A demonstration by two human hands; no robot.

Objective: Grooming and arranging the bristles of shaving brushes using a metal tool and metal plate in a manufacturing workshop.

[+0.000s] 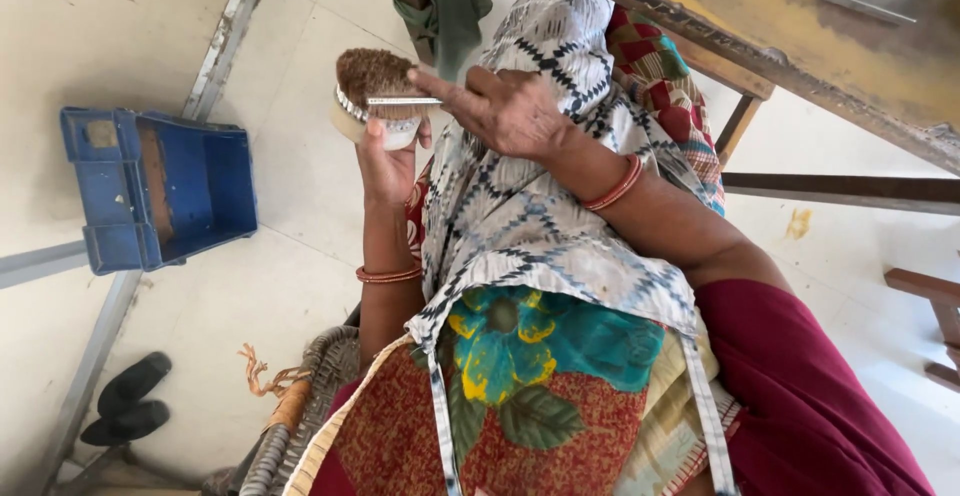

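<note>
Above the lap: I see a round brush (375, 91) of brown bristles, raised over patterned cloth (520, 226).
Left hand (390, 161): clasped around the brush from beneath.
Right hand (505, 108): pinching a thin metal comb (403, 101) against the bristles.
Risk (my judgement): a snagged comb could wrench the brush loose.
Beside: blue crate (160, 188) on the floor.

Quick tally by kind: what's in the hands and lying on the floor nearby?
Brush: 1, in the left hand
Comb: 1, in the right hand
Blue crate: 1
Black slippers: 2
Total: 5
</note>
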